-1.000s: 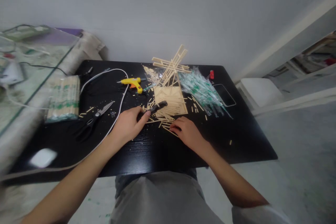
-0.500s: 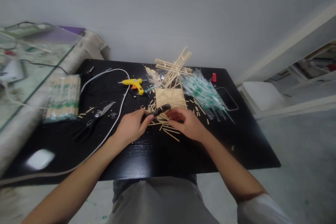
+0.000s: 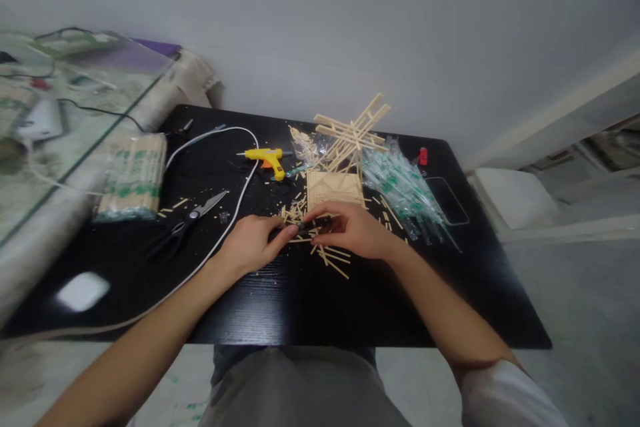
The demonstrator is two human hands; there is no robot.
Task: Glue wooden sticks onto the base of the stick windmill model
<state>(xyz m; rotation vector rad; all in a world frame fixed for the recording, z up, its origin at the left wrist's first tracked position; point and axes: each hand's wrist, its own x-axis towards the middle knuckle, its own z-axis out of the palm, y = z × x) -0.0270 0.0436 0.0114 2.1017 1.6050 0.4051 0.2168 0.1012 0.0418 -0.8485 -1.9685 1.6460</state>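
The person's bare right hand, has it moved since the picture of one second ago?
Yes. Against the yellow pistol-shaped glue gun, the bare right hand has shifted leftward and farther from the person's body, nearing the left hand.

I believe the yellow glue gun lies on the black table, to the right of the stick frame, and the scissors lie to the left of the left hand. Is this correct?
Not quite: the head view shows the yellow glue gun to the left of the stick frame, not the right. It does lie on the black table, and the scissors are left of the left hand.
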